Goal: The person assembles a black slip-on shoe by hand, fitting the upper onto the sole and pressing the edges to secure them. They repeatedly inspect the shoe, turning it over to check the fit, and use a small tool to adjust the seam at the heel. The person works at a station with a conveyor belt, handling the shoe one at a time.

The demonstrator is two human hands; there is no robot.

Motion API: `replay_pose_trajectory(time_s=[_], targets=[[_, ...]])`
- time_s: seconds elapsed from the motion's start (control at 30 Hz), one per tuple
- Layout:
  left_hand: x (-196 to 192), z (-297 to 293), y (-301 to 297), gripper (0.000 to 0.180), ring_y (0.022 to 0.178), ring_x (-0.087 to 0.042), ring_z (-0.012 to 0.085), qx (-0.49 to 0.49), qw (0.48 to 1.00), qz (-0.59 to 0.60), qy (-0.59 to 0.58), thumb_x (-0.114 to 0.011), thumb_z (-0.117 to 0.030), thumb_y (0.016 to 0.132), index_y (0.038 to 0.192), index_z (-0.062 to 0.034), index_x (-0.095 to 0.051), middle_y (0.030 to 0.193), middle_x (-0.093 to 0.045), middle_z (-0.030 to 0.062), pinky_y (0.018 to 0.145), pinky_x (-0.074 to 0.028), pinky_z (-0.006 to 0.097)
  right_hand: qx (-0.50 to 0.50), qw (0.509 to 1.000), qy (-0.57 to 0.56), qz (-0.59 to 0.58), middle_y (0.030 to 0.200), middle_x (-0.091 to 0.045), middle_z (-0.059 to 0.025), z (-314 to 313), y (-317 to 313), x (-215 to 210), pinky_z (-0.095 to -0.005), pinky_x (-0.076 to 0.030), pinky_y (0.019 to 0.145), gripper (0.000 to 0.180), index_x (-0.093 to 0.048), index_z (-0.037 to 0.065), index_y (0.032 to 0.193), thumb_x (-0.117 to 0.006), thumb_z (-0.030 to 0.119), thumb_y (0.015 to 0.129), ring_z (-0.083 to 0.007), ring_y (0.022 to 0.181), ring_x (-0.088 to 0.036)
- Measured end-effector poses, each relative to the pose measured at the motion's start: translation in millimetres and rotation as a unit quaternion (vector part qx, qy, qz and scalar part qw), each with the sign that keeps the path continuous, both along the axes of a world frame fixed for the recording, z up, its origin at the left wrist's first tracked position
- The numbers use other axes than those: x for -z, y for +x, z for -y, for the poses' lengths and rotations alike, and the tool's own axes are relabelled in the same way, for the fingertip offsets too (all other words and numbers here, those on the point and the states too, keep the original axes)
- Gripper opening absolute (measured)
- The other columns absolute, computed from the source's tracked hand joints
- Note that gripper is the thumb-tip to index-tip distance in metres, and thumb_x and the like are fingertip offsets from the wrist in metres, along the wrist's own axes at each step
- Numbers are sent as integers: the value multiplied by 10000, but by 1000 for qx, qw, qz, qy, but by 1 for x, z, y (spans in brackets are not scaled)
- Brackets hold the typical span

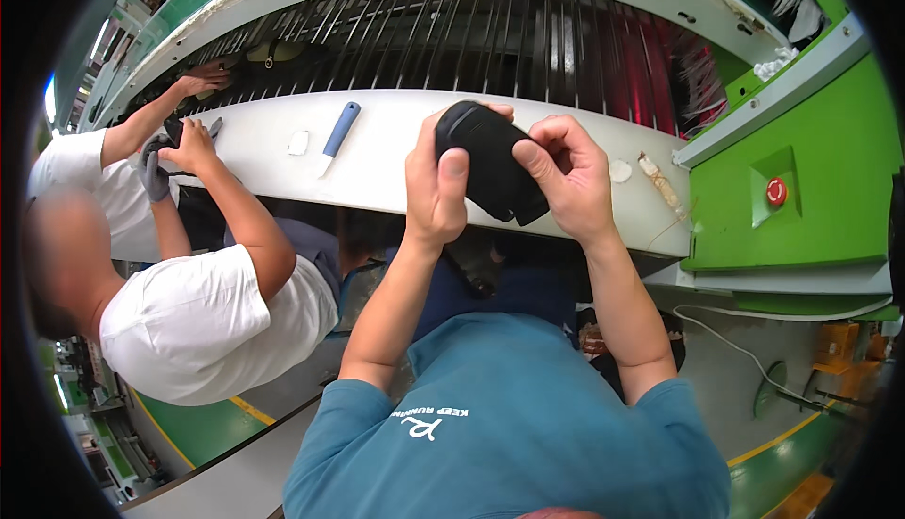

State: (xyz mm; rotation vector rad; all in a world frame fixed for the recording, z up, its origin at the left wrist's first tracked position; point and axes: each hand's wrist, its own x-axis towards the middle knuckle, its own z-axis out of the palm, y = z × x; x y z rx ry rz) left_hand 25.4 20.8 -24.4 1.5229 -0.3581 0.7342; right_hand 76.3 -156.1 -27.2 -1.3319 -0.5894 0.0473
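Observation:
A black, rounded, shoe-like piece (485, 156) is held up above the white table edge, between my two hands. My left hand (436, 189) wraps round its left side, thumb on the near face and fingers behind. My right hand (573, 175) pinches its right side with thumb and bent fingers. To the left on the white table lies a blue-handled knife (343, 130), its blade toward me. A small white block (298, 143) sits beside it. Right of my hands are a white round piece (620, 171) and a stick wrapped in tan material (660, 182).
Behind the white table (377, 175) runs a rack of dark metal rods (415, 38). A green machine panel (801, 208) with a red push button (776, 192) stands at right. At left, a person in a white shirt (207, 321) handles a dark piece; another person's arm (141, 132) reaches over the rods.

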Motion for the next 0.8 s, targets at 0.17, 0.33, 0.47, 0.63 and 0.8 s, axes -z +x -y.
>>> replay_pose_trajectory(time_s=[0.17, 0.33, 0.47, 0.63, 0.8], targets=[[-2, -10, -38, 578, 1077, -793, 319, -39, 999, -4, -25, -582, -427, 1125, 1313, 117, -633, 1207, -788, 278, 986, -617, 410, -18, 991, -20, 132, 880, -713, -38, -16, -18, -6, -294, -560, 760, 237, -714, 36, 1007, -886, 196, 980, -138, 810, -684], [6, -17, -54, 618, 1099, -797, 390, -69, 997, 16, -13, -604, -459, 1123, 1287, 136, -645, 1158, -783, 321, 1003, -636, 476, -55, 988, -30, 138, 861, -705, -55, -25, -27, -11, -320, -549, 715, 216, -718, 43, 972, -887, 175, 965, -178, 787, -689], [13, -20, -59, 601, 1104, -796, 428, -73, 997, 39, -1, -653, -454, 1112, 1252, 130, -661, 1151, -784, 329, 1016, -637, 527, -55, 987, -36, 148, 847, -699, -63, -27, -30, -10, -336, -537, 675, 214, -720, 49, 968, -899, 165, 942, -197, 752, -684], [9, -16, -63, 470, 1111, -791, 440, -62, 997, 46, -11, -700, -317, 1103, 1242, 130, -661, 1144, -782, 350, 1031, -630, 557, -47, 985, -47, 160, 841, -701, -68, -26, -34, -13, -346, -534, 654, 227, -717, 49, 963, -911, 158, 922, -210, 732, -685], [7, -17, -66, 399, 1084, -797, 439, -73, 996, 43, 7, -657, -234, 1099, 1216, 147, -658, 1118, -780, 353, 1020, -636, 574, -42, 988, -55, 139, 813, -700, -61, -25, -38, -16, -334, -528, 637, 238, -711, 45, 920, -921, 156, 915, -191, 710, -677]])
